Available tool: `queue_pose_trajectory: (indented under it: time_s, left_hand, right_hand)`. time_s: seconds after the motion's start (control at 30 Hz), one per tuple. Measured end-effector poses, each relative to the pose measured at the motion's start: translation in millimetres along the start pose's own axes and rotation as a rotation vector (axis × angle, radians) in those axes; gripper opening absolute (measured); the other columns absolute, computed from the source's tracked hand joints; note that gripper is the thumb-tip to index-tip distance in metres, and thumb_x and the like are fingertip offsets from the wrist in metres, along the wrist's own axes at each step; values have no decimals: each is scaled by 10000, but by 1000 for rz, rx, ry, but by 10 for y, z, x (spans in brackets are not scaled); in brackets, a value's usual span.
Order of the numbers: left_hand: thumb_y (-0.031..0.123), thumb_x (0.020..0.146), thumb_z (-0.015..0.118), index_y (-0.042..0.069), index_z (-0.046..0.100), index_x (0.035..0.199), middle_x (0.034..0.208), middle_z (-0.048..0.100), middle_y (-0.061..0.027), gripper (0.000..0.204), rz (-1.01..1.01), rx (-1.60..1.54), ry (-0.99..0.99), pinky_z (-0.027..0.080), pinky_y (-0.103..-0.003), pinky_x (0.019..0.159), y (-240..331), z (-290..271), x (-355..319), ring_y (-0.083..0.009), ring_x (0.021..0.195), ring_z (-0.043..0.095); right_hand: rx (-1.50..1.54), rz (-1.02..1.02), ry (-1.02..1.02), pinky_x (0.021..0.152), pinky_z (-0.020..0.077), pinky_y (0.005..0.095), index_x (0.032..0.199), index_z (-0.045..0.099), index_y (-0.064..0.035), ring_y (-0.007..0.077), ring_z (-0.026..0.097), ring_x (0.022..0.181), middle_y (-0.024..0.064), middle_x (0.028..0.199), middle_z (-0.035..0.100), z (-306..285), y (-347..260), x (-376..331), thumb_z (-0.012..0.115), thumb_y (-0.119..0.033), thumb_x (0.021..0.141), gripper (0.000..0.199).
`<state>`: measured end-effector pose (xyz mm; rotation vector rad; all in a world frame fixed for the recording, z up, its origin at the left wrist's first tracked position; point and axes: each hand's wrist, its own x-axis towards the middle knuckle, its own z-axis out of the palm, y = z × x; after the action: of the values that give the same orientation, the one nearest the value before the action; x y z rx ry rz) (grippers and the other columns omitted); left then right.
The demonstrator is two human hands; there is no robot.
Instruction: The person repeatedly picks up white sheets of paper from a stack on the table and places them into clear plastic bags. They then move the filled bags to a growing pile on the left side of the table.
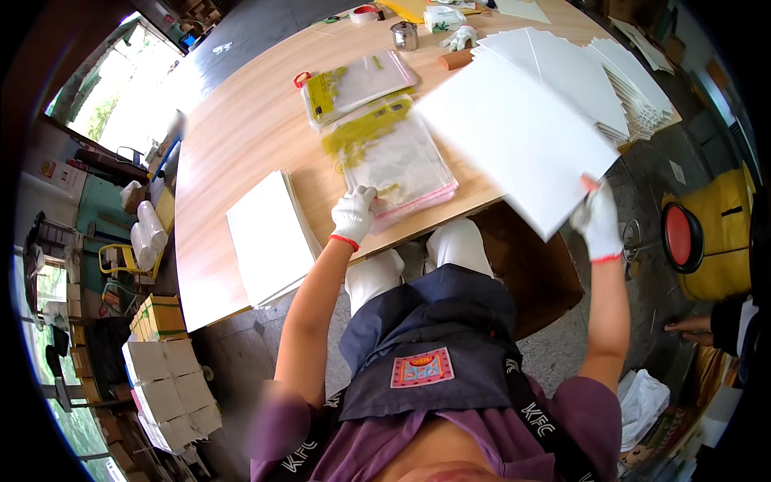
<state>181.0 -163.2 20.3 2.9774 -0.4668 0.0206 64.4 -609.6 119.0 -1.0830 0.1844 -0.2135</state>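
Right hand (598, 221) pinches a white sheet (514, 132) by its near corner, fingers clamped, lifting it off the bench (233, 136); left hand (353, 213), fingers together, steadies the clear bags (397, 161) just ahead.

Daylight pours in from the doorway (120, 88) at upper left, blown out to white, and throws a pale glare across the near end of the surface (233, 120). The white sheet (514, 136) is slightly motion-blurred. Straight edges bow toward the rim, and the corners fall to black.
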Motion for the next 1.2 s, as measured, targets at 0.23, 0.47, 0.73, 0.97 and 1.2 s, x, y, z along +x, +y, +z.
queue_pose_trajectory:
  time_s: [0.23,0.47,0.73,0.97,1.2]
  left_hand:
    - [29,720,534,144,604,995,1062,618,-73,307,-36,-353,13,497,-413,803,-81,10,-60,-316,983,585]
    - [4,716,542,132,620,941,995,622,-62,270,47,-197,309,514,-395,739,-24,-62,-176,-310,853,598]
    - [-118,757,460,61,618,983,897,615,-70,328,61,-858,193,487,-282,633,-3,-335,-142,-161,690,589]
    - [-88,836,457,146,415,1321,914,619,-30,540,-22,-987,522,507,-279,673,340,28,-563,-122,753,595]
    - [-53,870,537,104,285,1364,1132,577,-98,576,-212,-2338,111,532,-301,765,1164,507,-282,-165,939,602]
  right_hand:
    - [62,471,-95,482,465,214,1122,544,21,112,605,659,66,891,633,363,782,-931,571,-227,837,379]
    - [188,494,105,358,385,220,986,543,-52,113,513,429,25,646,578,205,1376,-1075,590,-214,870,205]
    - [530,519,3,649,568,272,1047,563,-30,167,659,805,77,978,637,94,1601,-1057,544,-108,908,160]
    - [364,501,203,453,446,226,990,571,-54,94,554,541,26,756,621,870,1237,-1305,521,-162,931,133]
    - [206,456,-117,415,401,235,1010,537,-29,118,537,486,41,658,596,891,1113,-1505,515,-280,941,261]
